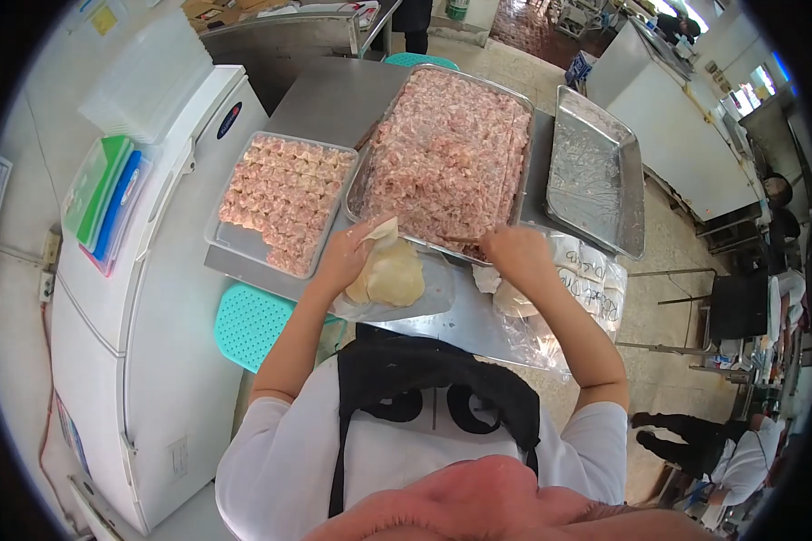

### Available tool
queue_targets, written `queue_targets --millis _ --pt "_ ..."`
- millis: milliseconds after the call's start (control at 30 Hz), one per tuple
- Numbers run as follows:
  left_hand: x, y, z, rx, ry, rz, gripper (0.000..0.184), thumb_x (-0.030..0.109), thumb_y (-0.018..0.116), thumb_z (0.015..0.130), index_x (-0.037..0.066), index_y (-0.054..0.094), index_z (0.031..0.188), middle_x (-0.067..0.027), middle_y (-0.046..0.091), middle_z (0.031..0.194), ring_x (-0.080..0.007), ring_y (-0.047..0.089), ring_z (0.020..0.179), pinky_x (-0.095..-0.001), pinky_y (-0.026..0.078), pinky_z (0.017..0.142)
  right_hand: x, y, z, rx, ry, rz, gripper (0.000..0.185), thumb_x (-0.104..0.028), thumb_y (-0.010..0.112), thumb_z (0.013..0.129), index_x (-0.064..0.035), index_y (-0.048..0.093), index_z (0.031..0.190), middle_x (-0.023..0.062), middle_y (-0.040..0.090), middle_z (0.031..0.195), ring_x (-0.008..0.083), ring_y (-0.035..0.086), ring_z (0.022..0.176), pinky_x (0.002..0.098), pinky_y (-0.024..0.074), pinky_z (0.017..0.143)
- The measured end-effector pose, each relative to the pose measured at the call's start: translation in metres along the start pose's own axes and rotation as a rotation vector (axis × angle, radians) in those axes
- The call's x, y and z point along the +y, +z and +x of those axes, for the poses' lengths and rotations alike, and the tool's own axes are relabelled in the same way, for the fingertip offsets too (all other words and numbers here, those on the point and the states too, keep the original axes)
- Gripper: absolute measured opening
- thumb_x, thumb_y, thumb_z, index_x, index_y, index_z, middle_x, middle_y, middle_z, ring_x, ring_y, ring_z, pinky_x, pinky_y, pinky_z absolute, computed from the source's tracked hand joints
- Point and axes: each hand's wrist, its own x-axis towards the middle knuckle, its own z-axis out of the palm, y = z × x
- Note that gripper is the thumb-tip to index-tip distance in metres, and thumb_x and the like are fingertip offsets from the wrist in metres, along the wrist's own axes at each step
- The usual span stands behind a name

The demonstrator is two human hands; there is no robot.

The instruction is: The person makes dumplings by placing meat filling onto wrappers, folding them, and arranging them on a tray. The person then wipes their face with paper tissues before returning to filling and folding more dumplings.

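Note:
My left hand (347, 255) is closed on a thin, pale dough wrapper at the near left corner of the meat tray. Just beside it lies a stack of round yellowish wrappers (395, 275) on a clear sheet. My right hand (512, 252) grips a thin stick-like tool (465, 240), whose tip rests at the near edge of the minced meat (451, 144) heaped in a large metal tray. To the left, a plastic tray (215, 236) holds rows of filled dumplings (284, 194), with a gap at its near left corner.
An empty metal tray (591, 171) stands on the right. Labelled plastic-wrapped packs (591, 284) lie near my right forearm. A white freezer (171, 298) and a turquoise stool (251, 326) are at left. Another person (744, 451) is at far lower right.

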Motion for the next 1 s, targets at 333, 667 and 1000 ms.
queue_targets --millis 333,667,1000 --pt "-0.024 -0.018 0.022 0.042 -0.067 -0.225 0.03 0.004 0.056 0.089 0.007 0.065 0.117 -0.009 0.068 0.108 -0.0182 0.064 0.095 -0.0289 0.048 0.086 -0.014 0.02 0.009 -0.044 0.037 -0.041 0.011 -0.015 0.06 0.075 -0.0086 0.067 0.069 0.0095 0.066 0.07 0.0255 0.068 0.064 0.0376 0.0526 0.052" --pt "-0.063 -0.016 0.032 0.283 -0.373 -1.047 0.029 0.007 0.059 0.09 -0.003 0.06 0.117 -0.0107 0.066 0.108 -0.0181 0.064 0.099 -0.0299 0.052 0.086 -0.049 0.034 0.006 -0.077 0.199 -0.01 0.017 -0.02 0.054 0.085 -0.0083 0.064 0.078 0.0086 0.065 0.07 0.0253 0.066 0.066 0.0401 0.0522 0.053" --pt "-0.064 -0.014 0.018 0.253 -0.384 -1.187 0.031 0.01 0.059 0.092 -0.004 0.057 0.12 -0.0128 0.064 0.111 -0.0194 0.064 0.099 -0.0307 0.053 0.086 -0.021 0.031 0.002 -0.084 0.254 0.101 0.027 -0.033 0.055 0.09 -0.011 0.064 0.077 0.0087 0.064 0.07 0.0271 0.064 0.061 0.042 0.0492 0.052"
